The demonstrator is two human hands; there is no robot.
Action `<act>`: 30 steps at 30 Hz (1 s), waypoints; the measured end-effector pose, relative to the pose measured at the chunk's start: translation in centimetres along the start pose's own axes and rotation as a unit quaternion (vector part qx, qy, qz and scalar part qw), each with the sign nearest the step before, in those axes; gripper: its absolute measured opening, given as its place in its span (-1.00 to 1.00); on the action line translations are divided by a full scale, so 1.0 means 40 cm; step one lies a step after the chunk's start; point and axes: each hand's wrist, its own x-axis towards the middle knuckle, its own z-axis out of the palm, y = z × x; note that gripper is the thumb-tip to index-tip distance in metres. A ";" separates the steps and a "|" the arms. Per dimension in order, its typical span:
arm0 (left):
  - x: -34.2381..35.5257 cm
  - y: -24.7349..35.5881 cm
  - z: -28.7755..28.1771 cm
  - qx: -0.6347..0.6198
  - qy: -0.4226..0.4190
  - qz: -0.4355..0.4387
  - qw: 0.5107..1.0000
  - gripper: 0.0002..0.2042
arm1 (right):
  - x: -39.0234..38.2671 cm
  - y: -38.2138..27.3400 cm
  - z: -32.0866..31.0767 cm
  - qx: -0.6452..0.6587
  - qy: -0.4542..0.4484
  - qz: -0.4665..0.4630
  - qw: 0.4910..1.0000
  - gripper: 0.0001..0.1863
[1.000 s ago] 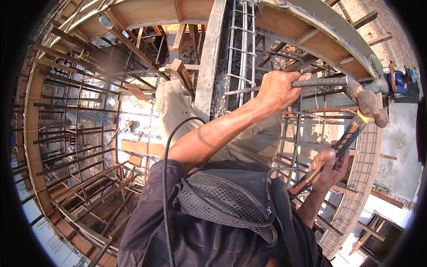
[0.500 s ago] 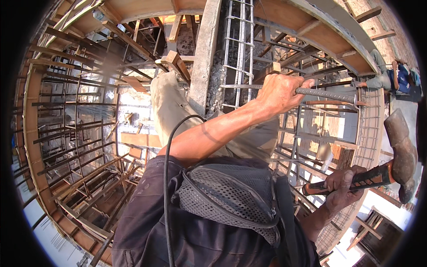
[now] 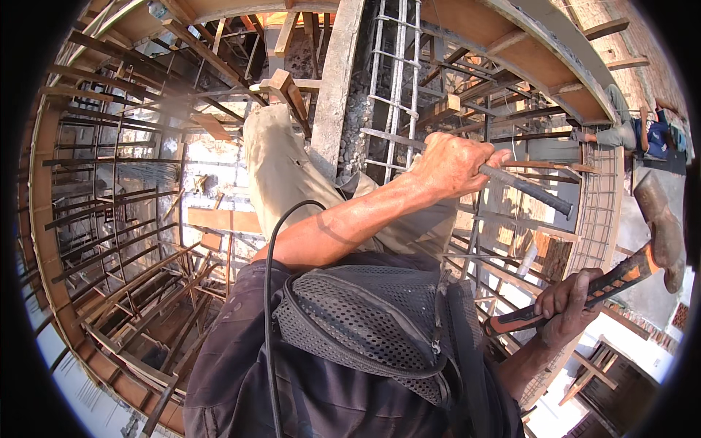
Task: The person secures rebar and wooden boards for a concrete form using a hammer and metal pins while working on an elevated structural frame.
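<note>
My left hand [image 3: 456, 164] reaches across my body, its fingers wrapped round a pointed steel chisel [image 3: 531, 193] with a ribbed shaft. The chisel slants, its point at the upper left by crumbled concrete [image 3: 354, 146] and its blunt end at the lower right. Bars of a rebar cage [image 3: 395, 113] lie under the chisel near its point. Off to the right, my right hand [image 3: 566, 306] grips a hammer [image 3: 622, 283] by its black and orange handle. The heavy, worn steel head points up and right, apart from the chisel's blunt end.
A concrete beam edge [image 3: 337, 95] runs beside the rebar cage. Below my legs [image 3: 281, 168] lie timber props and rebar grids [image 3: 109, 219] with deep gaps between. Wooden formwork [image 3: 511, 33] curves along the top. Another person [image 3: 653, 139] is at the far right. A black cable [image 3: 269, 321] hangs over my front.
The chisel's blunt end has dipped towards me, so it slants more steeply. The hammer has tilted, its head rising a little. The hold of both hands stays.
</note>
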 end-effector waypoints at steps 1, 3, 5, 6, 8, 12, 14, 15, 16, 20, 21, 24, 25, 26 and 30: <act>-0.002 0.001 -0.005 -0.005 0.023 0.008 1.000 -0.53 | 0.000 -0.035 -0.011 0.027 0.011 -0.063 0.998 -0.83; 0.027 0.000 -0.025 -0.015 0.038 -0.010 0.999 -0.55 | 0.019 -0.096 -0.024 0.077 0.014 -0.190 0.979 -0.80; 0.047 0.005 -0.035 -0.024 0.042 -0.027 0.998 -0.57 | 0.030 -0.109 -0.045 0.109 -0.055 -0.273 0.954 -0.78; 0.045 0.003 -0.040 -0.020 0.040 -0.031 0.999 -0.57 | 0.020 -0.089 -0.019 0.092 -0.054 -0.232 0.967 -0.78; 0.041 0.003 -0.047 -0.022 0.038 -0.037 0.998 -0.57 | -0.013 -0.047 0.059 0.050 -0.051 -0.152 0.986 -0.72; 0.020 -0.011 -0.035 -0.027 0.005 -0.024 0.999 -0.56 | -0.043 -0.003 0.016 -0.102 -0.087 0.050 0.990 -0.82; 0.013 -0.012 -0.031 -0.041 0.026 -0.011 0.999 -0.55 | -0.041 -0.026 -0.017 -0.055 -0.054 0.035 0.996 -0.81; 0.021 -0.011 -0.049 -0.011 0.009 -0.027 1.000 -0.59 | -0.034 -0.048 -0.021 -0.021 -0.048 -0.033 0.998 -0.81; 0.021 -0.013 -0.053 -0.015 0.013 -0.032 0.999 -0.61 | -0.024 -0.077 -0.026 0.013 -0.042 -0.101 0.994 -0.79; 0.031 -0.009 -0.065 -0.041 0.037 -0.047 0.997 -0.49 | 0.024 -0.170 0.006 0.069 -0.030 -0.314 0.947 -0.60; 0.028 -0.008 -0.067 -0.043 0.039 -0.047 0.997 -0.49 | 0.023 -0.148 0.041 0.086 -0.043 -0.301 0.949 -0.61; 0.024 -0.003 -0.078 -0.040 0.027 -0.057 0.997 -0.48 | -0.027 -0.031 0.069 -0.044 -0.084 -0.112 0.989 -0.69; 0.025 0.000 -0.079 -0.038 0.017 -0.060 0.997 -0.48 | -0.039 0.001 0.056 -0.116 -0.107 -0.034 0.987 -0.73; 0.021 -0.005 -0.083 -0.037 0.010 -0.063 0.997 -0.48 | -0.042 0.013 0.046 -0.164 -0.133 0.030 0.977 -0.77; 0.013 -0.015 -0.095 -0.037 0.012 -0.070 0.997 -0.50 | -0.026 -0.045 0.032 -0.038 -0.074 -0.009 0.996 -0.80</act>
